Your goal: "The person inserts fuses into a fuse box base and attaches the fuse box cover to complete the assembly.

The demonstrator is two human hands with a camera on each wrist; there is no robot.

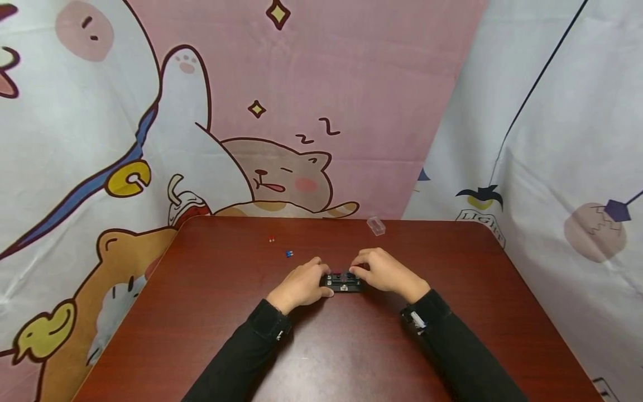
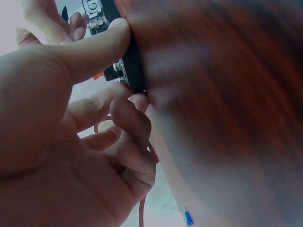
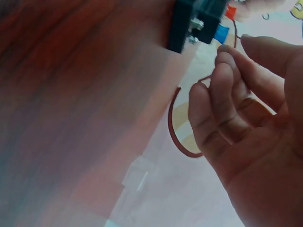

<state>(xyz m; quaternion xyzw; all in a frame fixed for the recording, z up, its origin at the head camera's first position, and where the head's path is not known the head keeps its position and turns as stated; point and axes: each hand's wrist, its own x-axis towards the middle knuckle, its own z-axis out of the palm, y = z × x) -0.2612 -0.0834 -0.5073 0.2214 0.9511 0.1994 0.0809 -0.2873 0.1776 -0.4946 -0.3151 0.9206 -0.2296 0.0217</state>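
Observation:
A small black terminal block (image 1: 344,282) with metal screws lies between both hands on the table. My left hand (image 1: 302,283) grips its left end, thumb along the near side and fingers at the far side. At the right end is my right hand (image 1: 385,272), its fingers bent. In the right wrist view a blue crimp terminal (image 3: 221,34) sticks out from the block's far side. The right fingertips (image 3: 226,49) are close beside it, with a gap between thumb and index finger; contact is unclear. A red crimp terminal (image 3: 230,12) shows further along the block.
Beyond the left hand lie blue crimp terminals (image 1: 289,254) and red crimp terminals (image 1: 272,239). A clear plastic box (image 1: 375,226) sits at the brown table's (image 1: 221,312) far edge. A printed cloth (image 1: 361,111) hangs behind.

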